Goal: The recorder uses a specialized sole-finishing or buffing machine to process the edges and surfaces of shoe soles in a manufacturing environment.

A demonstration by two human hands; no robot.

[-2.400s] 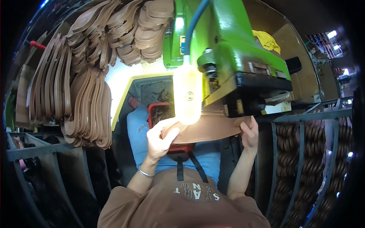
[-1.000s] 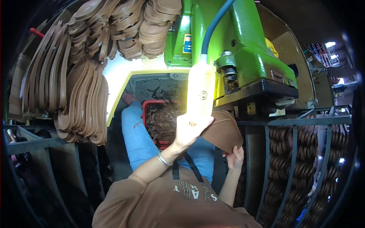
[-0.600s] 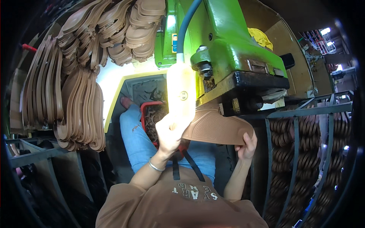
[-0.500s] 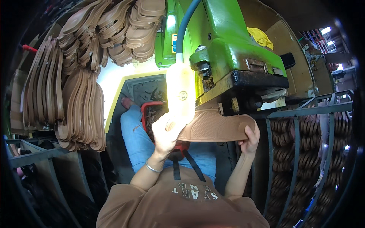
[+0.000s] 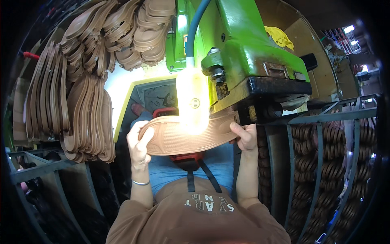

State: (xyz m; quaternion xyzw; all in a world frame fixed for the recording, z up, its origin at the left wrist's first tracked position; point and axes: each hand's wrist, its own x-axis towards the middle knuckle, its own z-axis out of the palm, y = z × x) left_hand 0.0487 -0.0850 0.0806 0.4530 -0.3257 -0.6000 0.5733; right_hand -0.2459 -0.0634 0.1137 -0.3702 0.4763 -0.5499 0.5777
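Note:
A brown shoe sole (image 5: 178, 142) with a textured face stretches crosswise in front of me, held at both ends. My left hand (image 5: 139, 142) grips its left end, the thumb lying on the textured face. At the right end my right hand (image 5: 245, 136) is closed on it, thumb on top and fingers behind. A glowing white lamp (image 5: 193, 97) hangs just over the sole and hides part of its far edge. Behind the right end of the sole stands the green machine (image 5: 248, 53) with a black lower head.
Stacks of brown soles (image 5: 87, 118) fill the lit table at the left. Racks (image 5: 341, 116) at the right hold many more brown pieces. A cardboard box (image 5: 308, 40) with a yellow cloth (image 5: 279, 37) stands behind the machine. A red container (image 5: 164, 111) sits below the lamp.
The sole has shifted left, away from the machine head. My left hand has moved left to its end, and my right hand has come left too.

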